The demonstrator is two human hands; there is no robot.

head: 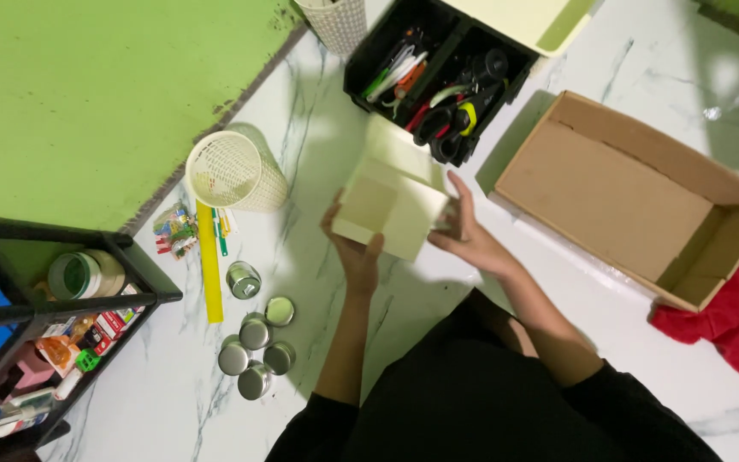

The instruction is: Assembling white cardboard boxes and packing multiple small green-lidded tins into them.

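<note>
Here, left hand (358, 257) clamped under and right hand (464, 229) pressed flat against a pale open box (391, 201), held just before the black tool tray (438, 77); likely to tip, being gripped by thin walls.

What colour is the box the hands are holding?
Pale cream-yellow: the box held by both hands shows best in the head view.

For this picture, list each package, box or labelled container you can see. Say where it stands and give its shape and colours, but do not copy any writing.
Pale cream box: held in both hands at centre, square, open.
Cardboard box: on the floor at right, brown, rectangular, open, nothing seen inside.
Labelled jar: on the black shelf at left, round, green and white lid.
Small packets: same shelf, red and white.
</note>
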